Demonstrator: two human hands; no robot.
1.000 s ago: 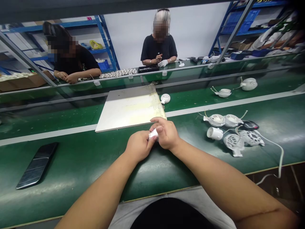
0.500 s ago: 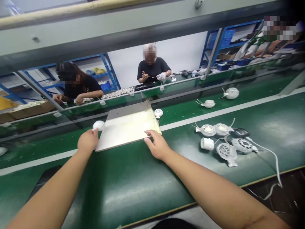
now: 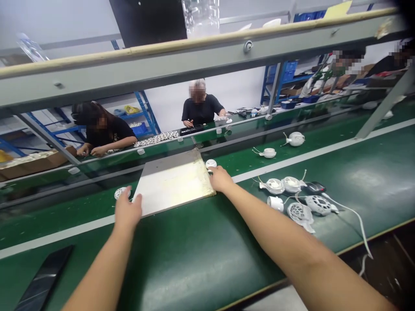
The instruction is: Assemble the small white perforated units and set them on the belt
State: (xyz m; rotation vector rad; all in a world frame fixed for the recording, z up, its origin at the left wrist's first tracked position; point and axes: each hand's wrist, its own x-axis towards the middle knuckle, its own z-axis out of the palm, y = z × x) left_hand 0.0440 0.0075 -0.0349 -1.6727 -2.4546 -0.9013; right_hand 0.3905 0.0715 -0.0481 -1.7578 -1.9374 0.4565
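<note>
My left hand (image 3: 128, 211) lies open, fingers stretched, at the near left corner of a flat grey board (image 3: 171, 183) on the green belt. A small white round part (image 3: 120, 192) sits on the belt just beyond its fingertips, apart from them. My right hand (image 3: 220, 178) reaches past the board's right edge. Its curled fingers touch the near side of another white round part (image 3: 210, 163). The back of the hand hides the fingertips, so a grip does not show.
A cluster of white fan shells, grilles and wires (image 3: 296, 198) lies to the right, with two more shells (image 3: 269, 152) farther back. A dark phone (image 3: 42, 280) lies near left. Two people work across the line, and a rail (image 3: 194, 56) crosses overhead.
My hands parted after working on a small white piece. The left set a white round part down left of the board and drew back. The right moved from the board's corner to the far part.
</note>
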